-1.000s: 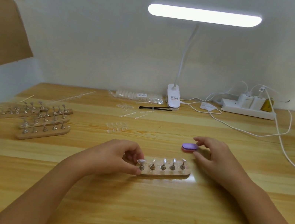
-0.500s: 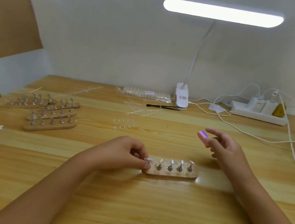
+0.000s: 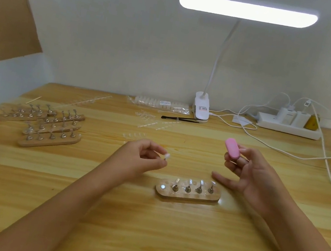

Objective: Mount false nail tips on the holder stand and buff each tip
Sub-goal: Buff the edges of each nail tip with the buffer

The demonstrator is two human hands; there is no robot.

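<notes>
Left hand [image 3: 144,156] raised above the desk [image 3: 142,231], pinching a nail tip [image 3: 167,156]; right hand [image 3: 250,174] grasps a pink buffer [image 3: 232,148].

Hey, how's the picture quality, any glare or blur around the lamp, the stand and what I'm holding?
Head view: the lamp bar is blown out; a small bright reflection sits on the table just right of the holder stand; the nail tip pinched in the left hand is soft; the pink buffer in the right hand reads clearly.
</notes>
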